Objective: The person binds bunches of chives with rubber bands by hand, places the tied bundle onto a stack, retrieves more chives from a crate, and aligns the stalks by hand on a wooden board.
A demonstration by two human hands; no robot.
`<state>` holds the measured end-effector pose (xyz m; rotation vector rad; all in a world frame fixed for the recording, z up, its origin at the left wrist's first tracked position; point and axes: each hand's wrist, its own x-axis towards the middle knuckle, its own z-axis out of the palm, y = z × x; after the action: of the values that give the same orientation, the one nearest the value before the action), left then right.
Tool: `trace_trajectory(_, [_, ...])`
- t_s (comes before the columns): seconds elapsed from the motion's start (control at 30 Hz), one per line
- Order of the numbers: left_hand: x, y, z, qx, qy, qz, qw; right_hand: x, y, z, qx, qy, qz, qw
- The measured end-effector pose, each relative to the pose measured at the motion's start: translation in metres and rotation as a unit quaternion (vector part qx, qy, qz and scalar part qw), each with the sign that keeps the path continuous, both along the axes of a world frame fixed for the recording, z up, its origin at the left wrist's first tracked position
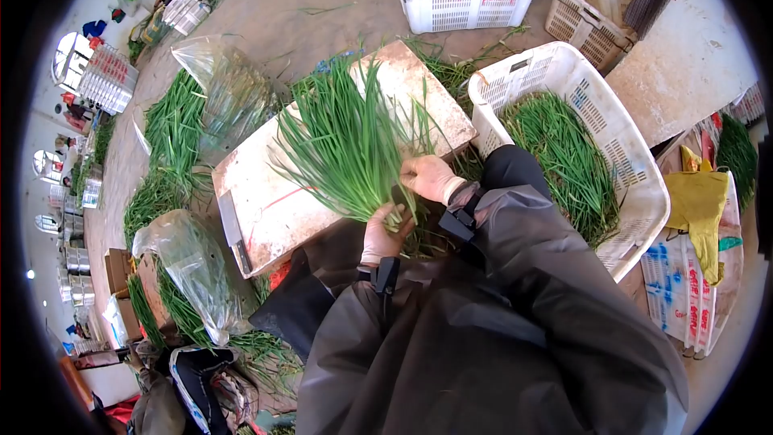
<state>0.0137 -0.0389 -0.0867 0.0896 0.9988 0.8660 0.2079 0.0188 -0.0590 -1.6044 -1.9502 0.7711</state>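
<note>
A fanned bunch of long green leafy stalks (pixel 342 137) lies over a pale, stained board (pixel 266 213). My left hand (pixel 385 234) is closed around the pale stem ends at the board's near edge. Just to the right, my right hand (pixel 431 178) is pinched at the side of the bunch near its base; what lies between its fingertips is too small to make out. Some loose stalks stick out beyond it on the board. A cleaver-like knife (pixel 233 229) rests along the board's left edge.
A white basket (pixel 640 193) holding green stalks (pixel 560 161) stands right of the board. Stacked white baskets (pixel 471 8) are beyond it. Clear plastic bags (pixel 189 266) and piled stalks (pixel 173 125) lie left. Yellow gloves (pixel 699 209) hang at the far right.
</note>
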Motion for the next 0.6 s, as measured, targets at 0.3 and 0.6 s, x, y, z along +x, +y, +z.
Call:
trace_trajectory(0.3, [-0.004,0.000,-0.012,-0.027,-0.084,0.034,0.996,-0.015,0.000,-0.010,-0.027,0.130,-0.054,0.990])
trace_trajectory(0.6, [-0.006,0.001,-0.002,-0.016,-0.072,0.058,0.996,0.019,0.040,0.006,0.034,0.027,-0.026,0.999])
